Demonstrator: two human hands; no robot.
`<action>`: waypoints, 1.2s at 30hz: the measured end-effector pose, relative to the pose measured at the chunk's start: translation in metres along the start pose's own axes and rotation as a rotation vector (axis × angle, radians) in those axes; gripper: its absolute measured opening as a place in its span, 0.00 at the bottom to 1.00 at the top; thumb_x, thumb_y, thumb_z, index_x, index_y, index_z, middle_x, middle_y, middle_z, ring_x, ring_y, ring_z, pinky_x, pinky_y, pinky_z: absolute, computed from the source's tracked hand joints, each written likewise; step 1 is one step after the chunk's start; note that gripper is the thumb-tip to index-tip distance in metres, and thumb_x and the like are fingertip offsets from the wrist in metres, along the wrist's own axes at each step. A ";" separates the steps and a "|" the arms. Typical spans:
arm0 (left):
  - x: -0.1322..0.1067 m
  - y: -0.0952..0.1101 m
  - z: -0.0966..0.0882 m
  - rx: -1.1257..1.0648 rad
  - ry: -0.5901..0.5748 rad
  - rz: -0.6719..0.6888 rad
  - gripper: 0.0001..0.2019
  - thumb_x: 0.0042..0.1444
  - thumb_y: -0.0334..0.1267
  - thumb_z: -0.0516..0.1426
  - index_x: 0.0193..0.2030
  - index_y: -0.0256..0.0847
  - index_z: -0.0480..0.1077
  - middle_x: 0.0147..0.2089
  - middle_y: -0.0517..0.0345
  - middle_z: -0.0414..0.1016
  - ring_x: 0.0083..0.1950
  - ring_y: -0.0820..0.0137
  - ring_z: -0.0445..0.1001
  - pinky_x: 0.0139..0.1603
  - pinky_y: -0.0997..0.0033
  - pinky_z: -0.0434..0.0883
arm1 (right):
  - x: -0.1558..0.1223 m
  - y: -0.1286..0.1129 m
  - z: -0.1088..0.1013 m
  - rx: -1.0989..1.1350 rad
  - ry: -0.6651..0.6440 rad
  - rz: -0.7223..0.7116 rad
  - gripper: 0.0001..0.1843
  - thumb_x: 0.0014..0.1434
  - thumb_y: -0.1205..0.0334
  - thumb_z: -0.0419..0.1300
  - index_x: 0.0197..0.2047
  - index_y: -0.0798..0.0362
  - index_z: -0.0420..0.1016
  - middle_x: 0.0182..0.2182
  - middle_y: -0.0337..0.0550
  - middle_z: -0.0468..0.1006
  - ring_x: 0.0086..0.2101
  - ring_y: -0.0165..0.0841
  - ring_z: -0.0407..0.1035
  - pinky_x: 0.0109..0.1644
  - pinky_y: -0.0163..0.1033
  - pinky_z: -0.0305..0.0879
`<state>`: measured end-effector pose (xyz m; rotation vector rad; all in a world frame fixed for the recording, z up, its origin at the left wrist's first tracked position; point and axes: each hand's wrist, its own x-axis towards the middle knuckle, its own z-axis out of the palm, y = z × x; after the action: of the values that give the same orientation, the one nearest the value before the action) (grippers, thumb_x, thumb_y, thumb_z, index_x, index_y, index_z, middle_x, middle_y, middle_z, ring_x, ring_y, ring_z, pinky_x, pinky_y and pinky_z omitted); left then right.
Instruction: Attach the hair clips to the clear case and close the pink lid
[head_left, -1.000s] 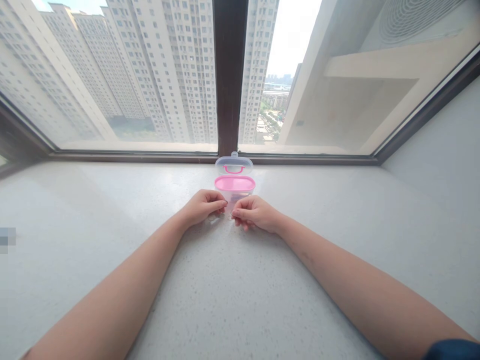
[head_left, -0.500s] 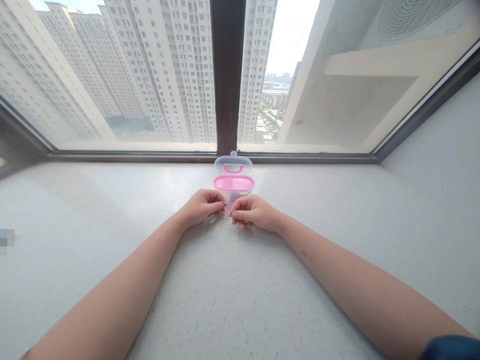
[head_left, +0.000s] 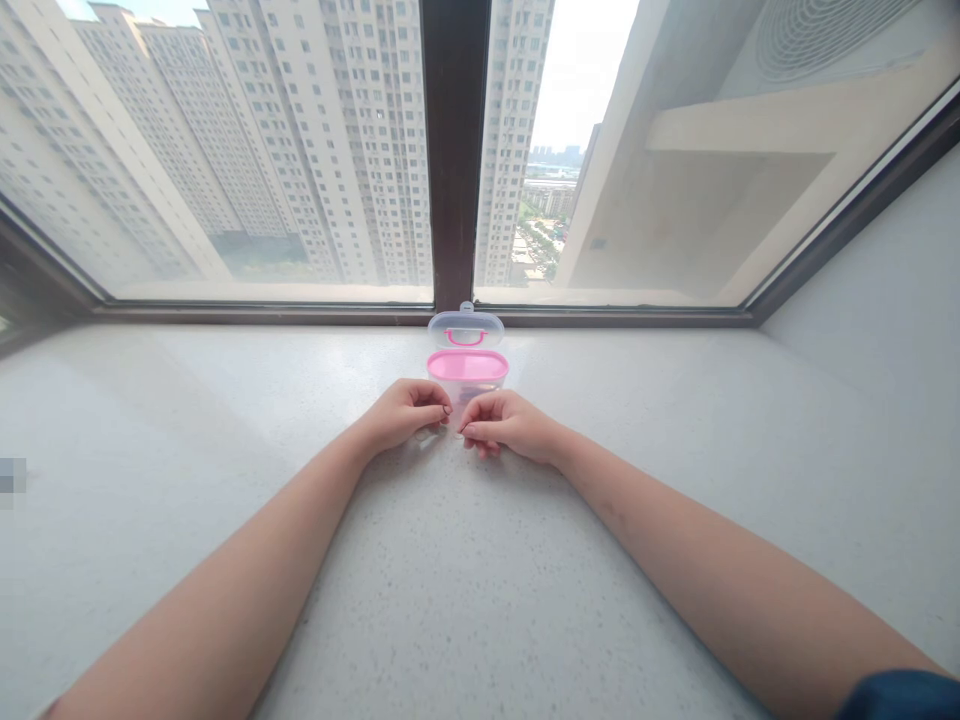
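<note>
On the speckled white sill, my left hand (head_left: 410,410) is closed in a pinch, with a tiny dark thing at its fingertips, too small to name. My right hand (head_left: 504,424) pinches too, thumb against forefinger, and what it may hold is also too small to make out. A small gap separates the two sets of fingertips. Just behind them stands a clear plastic box with a pink rim (head_left: 468,366), its clear lid (head_left: 466,328) with a pink handle raised at the back. Something small and see-through (head_left: 430,434) lies under my left fingers, partly hidden.
The pale stone sill (head_left: 450,580) stretches out on both sides of my forearms. Behind the box rises a dark window post (head_left: 454,160) between two panes, with a dark frame along the sill's back edge. A white wall (head_left: 877,270) bounds the right side.
Both hands stay almost where they were. The tiny thing at my left fingertips shows at a slightly different angle, and the right fingers have shifted very slightly.
</note>
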<state>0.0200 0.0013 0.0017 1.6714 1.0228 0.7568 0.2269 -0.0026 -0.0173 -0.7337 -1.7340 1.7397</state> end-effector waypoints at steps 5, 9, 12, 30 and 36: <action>0.001 0.000 0.000 -0.010 -0.004 -0.002 0.03 0.47 0.31 0.57 0.29 0.34 0.71 0.24 0.61 0.71 0.27 0.75 0.69 0.30 0.75 0.64 | 0.000 0.000 0.000 0.034 0.004 0.008 0.07 0.53 0.63 0.63 0.33 0.58 0.73 0.25 0.42 0.76 0.20 0.25 0.68 0.21 0.29 0.60; 0.001 0.000 0.000 -0.018 -0.002 -0.006 0.03 0.46 0.30 0.56 0.29 0.34 0.71 0.24 0.61 0.71 0.27 0.75 0.68 0.30 0.76 0.64 | 0.000 -0.001 0.001 0.040 0.003 0.004 0.06 0.53 0.64 0.62 0.33 0.59 0.73 0.25 0.42 0.76 0.20 0.25 0.69 0.20 0.28 0.59; 0.001 -0.001 0.000 -0.020 -0.003 -0.008 0.03 0.46 0.30 0.56 0.28 0.34 0.71 0.24 0.61 0.71 0.26 0.75 0.68 0.29 0.76 0.64 | 0.000 -0.001 0.001 0.042 0.009 0.013 0.05 0.53 0.65 0.62 0.32 0.59 0.73 0.25 0.42 0.76 0.20 0.25 0.69 0.20 0.28 0.59; 0.001 -0.002 -0.001 -0.032 -0.020 -0.007 0.02 0.44 0.30 0.55 0.26 0.35 0.69 0.24 0.61 0.71 0.27 0.74 0.68 0.31 0.75 0.64 | 0.001 0.001 -0.001 0.075 0.014 0.033 0.05 0.53 0.65 0.61 0.32 0.58 0.72 0.25 0.43 0.77 0.21 0.25 0.70 0.20 0.27 0.60; 0.001 -0.003 -0.001 -0.030 -0.027 -0.009 0.02 0.43 0.30 0.55 0.26 0.35 0.68 0.25 0.60 0.71 0.27 0.74 0.68 0.31 0.75 0.64 | 0.001 0.002 -0.001 0.071 0.014 0.029 0.06 0.53 0.63 0.62 0.32 0.58 0.72 0.25 0.42 0.77 0.21 0.25 0.70 0.20 0.27 0.59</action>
<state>0.0187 0.0028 -0.0005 1.6465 0.9952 0.7382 0.2268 -0.0015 -0.0194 -0.7420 -1.6505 1.8019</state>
